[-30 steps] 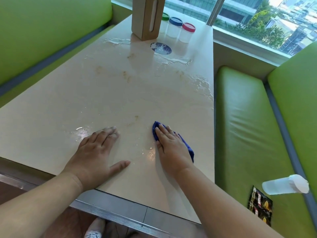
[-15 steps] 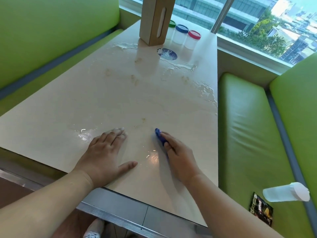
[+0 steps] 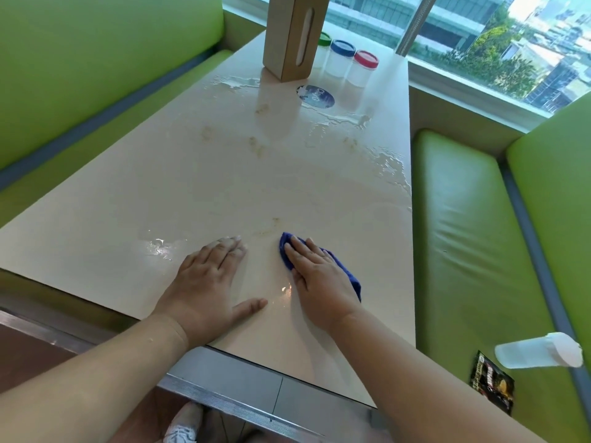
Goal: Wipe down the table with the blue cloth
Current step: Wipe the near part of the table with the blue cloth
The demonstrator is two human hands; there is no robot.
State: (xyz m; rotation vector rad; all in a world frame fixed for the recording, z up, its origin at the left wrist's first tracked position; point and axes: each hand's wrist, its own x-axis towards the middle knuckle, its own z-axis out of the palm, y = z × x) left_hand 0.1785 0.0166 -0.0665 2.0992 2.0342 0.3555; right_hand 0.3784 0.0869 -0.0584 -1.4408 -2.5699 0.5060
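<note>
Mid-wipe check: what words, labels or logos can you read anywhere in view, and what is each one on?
"Cha...": white letters on the round dark blue sticker on the table; the remaining letters are unclear.
Black packet on the green bench: printed, but too blurred to read.
Three lidded jars and the brown box: no legible text.

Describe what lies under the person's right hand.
The blue cloth lies under the right hand, flat on the table. Only its edges show; its middle is covered.

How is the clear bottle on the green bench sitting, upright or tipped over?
Tipped over: the bottle lies on its side on the green bench, white cap pointing right.
</note>
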